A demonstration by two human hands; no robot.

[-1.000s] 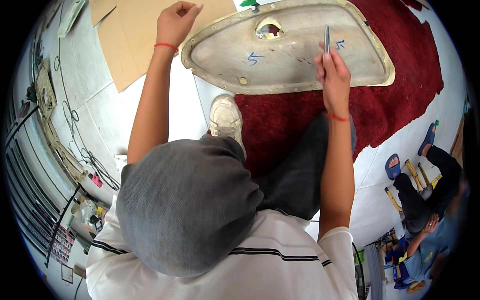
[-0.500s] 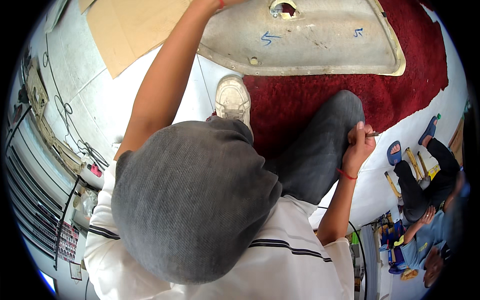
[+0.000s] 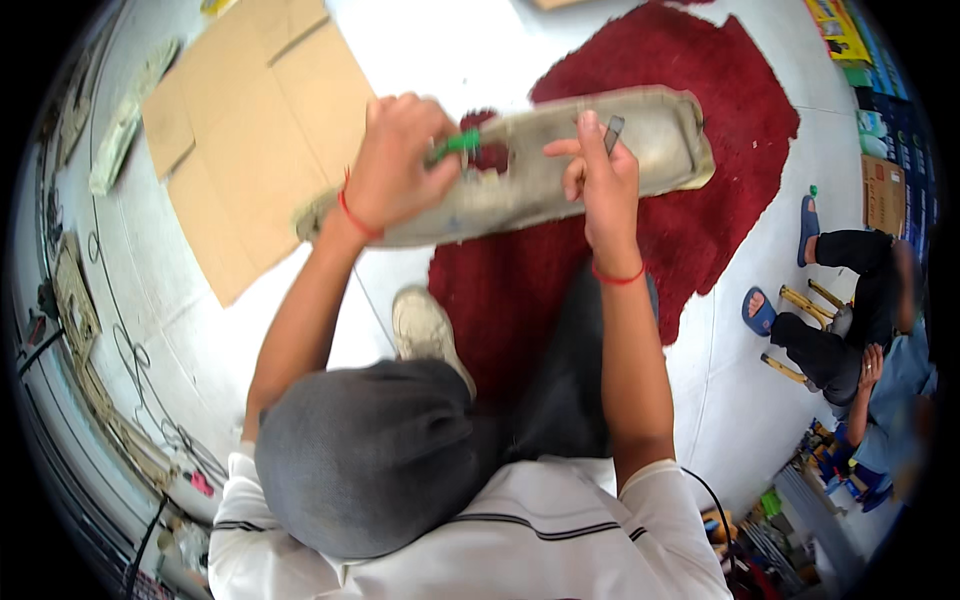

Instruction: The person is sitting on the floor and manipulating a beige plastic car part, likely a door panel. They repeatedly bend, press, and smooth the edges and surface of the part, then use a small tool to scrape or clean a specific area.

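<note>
My left hand (image 3: 405,160) is closed round a green, stick-like thing (image 3: 457,147), blurred so its kind is unclear. It is held over a long, beige-grey moulded panel (image 3: 545,190), near a hole through which red shows. My right hand (image 3: 606,185) is raised above the panel's right part. Between its thumb and fingers is a short dark-grey stick-like tool (image 3: 614,130), while some other fingers point left. The panel is tilted, partly over a dark-red piece of carpet (image 3: 740,120) on the floor. Both wrists wear thin red bands.
Cardboard sheets (image 3: 250,150) lie at the left on the white floor (image 3: 435,60). A cable (image 3: 140,375) runs along the left side. At the right sits another person in dark trousers (image 3: 825,360) and blue sandals, near a yellow-legged stool (image 3: 800,305). Boxes (image 3: 885,195) stand behind.
My right hand has risen from beside my knee to over the panel. My left hand now shows with the green thing. The panel appears tilted and turned, and the view has shifted.
</note>
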